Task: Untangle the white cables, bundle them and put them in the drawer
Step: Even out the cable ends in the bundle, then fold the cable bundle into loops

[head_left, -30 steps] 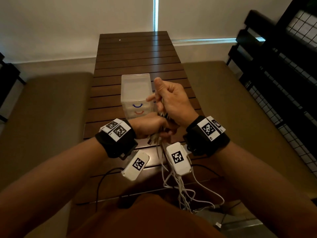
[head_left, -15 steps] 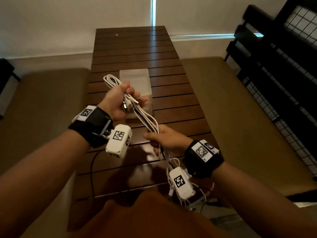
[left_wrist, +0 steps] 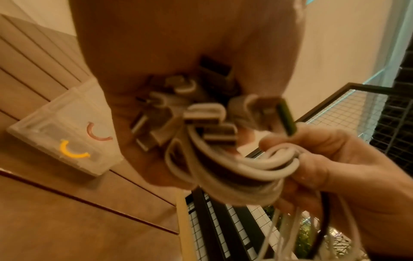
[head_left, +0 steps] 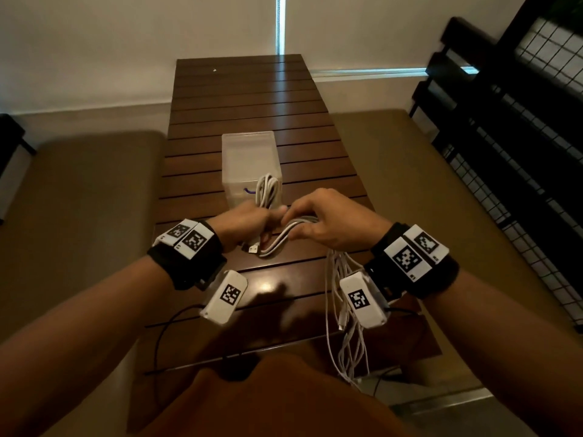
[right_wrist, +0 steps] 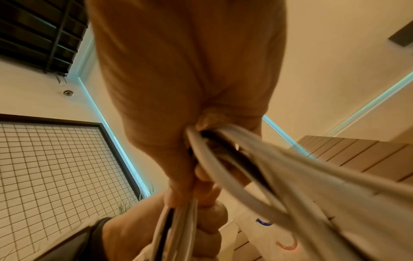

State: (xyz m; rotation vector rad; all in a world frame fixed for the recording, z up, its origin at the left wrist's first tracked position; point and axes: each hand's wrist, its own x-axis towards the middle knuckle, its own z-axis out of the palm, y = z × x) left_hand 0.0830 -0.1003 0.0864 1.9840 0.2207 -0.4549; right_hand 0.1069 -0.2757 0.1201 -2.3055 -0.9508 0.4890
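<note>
cables, white ones [head_left: 285, 235], run between your two hands above the near part of the slatted wooden table [head_left: 246, 99]. your left hand [head_left: 244, 220] has its fingers curled tight round a folded bunch of them: a loop sticks up past your knuckles in front of the drawer box [head_left: 247, 154], and the left wrist view shows a cluster of usb plugs [left_wrist: 201, 114] poking out of your fist. your right hand [head_left: 328, 220] sits just beside it, fingers bent and pinching the same strands where they arc across; the rest of the cables hang down from under that hand past the table's near edge in a loose tangle [head_left: 347, 335]. from the right wrist view the strands [right_wrist: 245, 159] pass through your closed fingers [right_wrist: 201, 176] and sweep out towards the camera, blurred.

the small translucent drawer box stands upright on the table beyond your hands, with a blue handle [head_left: 250, 191] showing at its front; the left wrist view shows a pink [left_wrist: 98, 134] and a yellow handle [left_wrist: 71, 150] lower down. the drawers look closed.
</note>
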